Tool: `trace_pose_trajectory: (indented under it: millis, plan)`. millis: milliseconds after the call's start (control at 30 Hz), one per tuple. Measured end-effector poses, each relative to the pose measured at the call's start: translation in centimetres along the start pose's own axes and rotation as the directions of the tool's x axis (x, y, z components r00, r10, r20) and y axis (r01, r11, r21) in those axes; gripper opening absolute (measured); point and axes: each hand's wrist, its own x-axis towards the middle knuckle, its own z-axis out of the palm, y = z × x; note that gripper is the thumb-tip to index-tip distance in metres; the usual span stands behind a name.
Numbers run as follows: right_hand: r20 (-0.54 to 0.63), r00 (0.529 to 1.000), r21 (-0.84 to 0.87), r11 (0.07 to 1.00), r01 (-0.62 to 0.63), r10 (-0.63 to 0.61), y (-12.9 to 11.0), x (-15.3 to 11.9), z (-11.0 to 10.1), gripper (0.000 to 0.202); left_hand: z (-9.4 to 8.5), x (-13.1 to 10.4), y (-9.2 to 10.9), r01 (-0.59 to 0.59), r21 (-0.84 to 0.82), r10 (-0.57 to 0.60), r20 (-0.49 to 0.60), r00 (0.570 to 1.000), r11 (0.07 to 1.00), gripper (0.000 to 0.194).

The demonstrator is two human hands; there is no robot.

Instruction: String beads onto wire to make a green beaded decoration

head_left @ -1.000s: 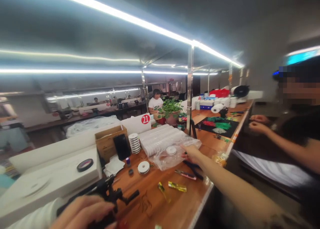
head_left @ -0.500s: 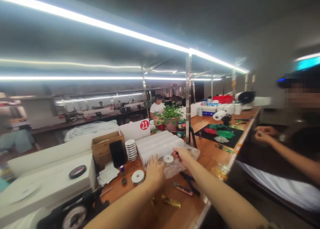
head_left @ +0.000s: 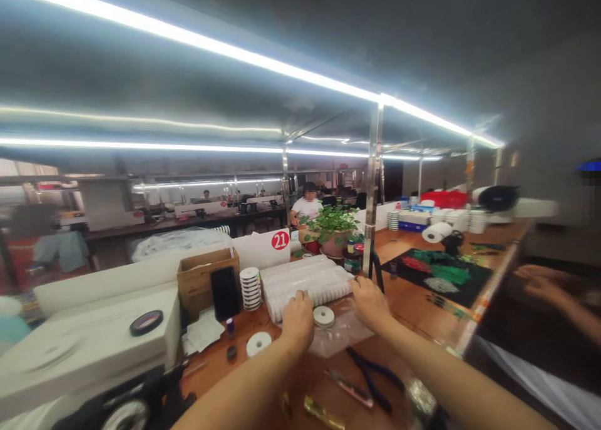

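Note:
A clear plastic bag [head_left: 345,333] of white spools [head_left: 305,280], packed in rows, lies on the wooden bench. My left hand [head_left: 298,322] is closed, its curled fingers gripping the bag at the near left of the rows. At the near right end, my right hand [head_left: 372,305] is also closed on the bag; its fingertips are partly hidden. Between my hands, a loose white spool [head_left: 323,316] rests on the bag's slack film. Another white spool [head_left: 258,343] lies left of my left wrist, and a stack of spools [head_left: 250,289] stands behind it.
Dark-handled pliers [head_left: 375,377] and pink-handled snips [head_left: 350,389] lie near the front edge. A phone [head_left: 225,292] leans on a cardboard box [head_left: 206,270]. Behind the bag are a potted plant [head_left: 332,226] and a metal post [head_left: 372,198]. A co-worker's hands [head_left: 544,283] are at far right.
The view has turned left. My left hand has gone from spread fingers to curled ones on the bag. My right hand has moved to the right end of the spool rows.

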Motion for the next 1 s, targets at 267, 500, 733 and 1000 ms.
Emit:
trace_pose_trajectory:
  millis: [267,500,733,1000]
  plan:
    - [-0.147,0.989,-0.444,0.895,-0.034,-0.035,1.8,1.0,2.1,0.046,-0.4,-0.1,-1.4,0.003,0.072,-0.002,-0.005,1.000,0.997,0.045]
    - [-0.112,0.992,-0.593,0.805,-0.018,-0.061,3.7,1.6,2.5,0.036,-0.8,0.0,-1.7,-0.072,0.086,0.070,0.033,0.997,0.994,0.029]
    - [-0.112,0.983,-0.557,0.810,-0.184,0.146,4.3,0.7,1.9,0.032,0.3,1.1,-2.2,0.158,0.012,-0.158,0.156,0.975,0.987,0.033]
    - [-0.061,0.904,-0.323,0.849,-0.419,0.423,2.9,1.3,1.6,0.021,-0.1,0.6,-2.1,0.250,-0.169,-0.206,0.241,0.948,0.953,0.033]
